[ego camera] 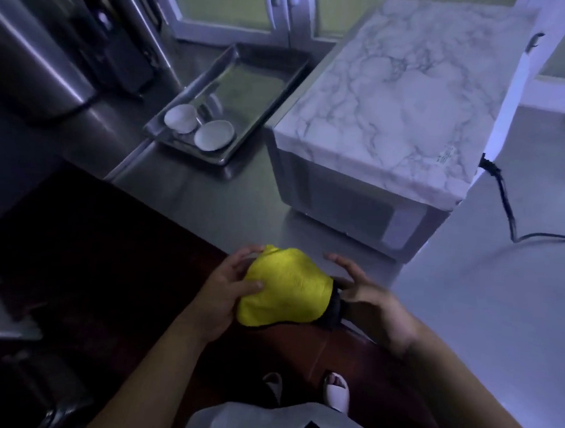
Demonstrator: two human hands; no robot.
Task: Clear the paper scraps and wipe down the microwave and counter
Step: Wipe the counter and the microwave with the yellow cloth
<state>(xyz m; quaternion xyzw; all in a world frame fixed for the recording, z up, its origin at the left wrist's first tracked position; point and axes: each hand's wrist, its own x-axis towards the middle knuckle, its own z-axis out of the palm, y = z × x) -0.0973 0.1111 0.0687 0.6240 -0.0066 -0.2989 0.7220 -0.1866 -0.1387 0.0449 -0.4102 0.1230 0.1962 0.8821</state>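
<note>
A yellow cleaning cloth (286, 288) with a dark edge is bunched up between both hands, just at the front edge of the steel counter (217, 204). My left hand (229, 289) grips its left side, thumb on top and fingers curled behind. My right hand (365, 292) pinches the dark right edge, its other fingers spread. The microwave (349, 203), door closed and its top covered in white marble-patterned film (402, 99), stands on the counter straight beyond the cloth. No paper scraps show.
A steel tray (262, 122) holding two small white dishes (213, 134) sits left of the microwave. Large steel appliances (55, 58) stand at the far left. A black cable (508, 210) hangs down the white surface to the right. My feet are below.
</note>
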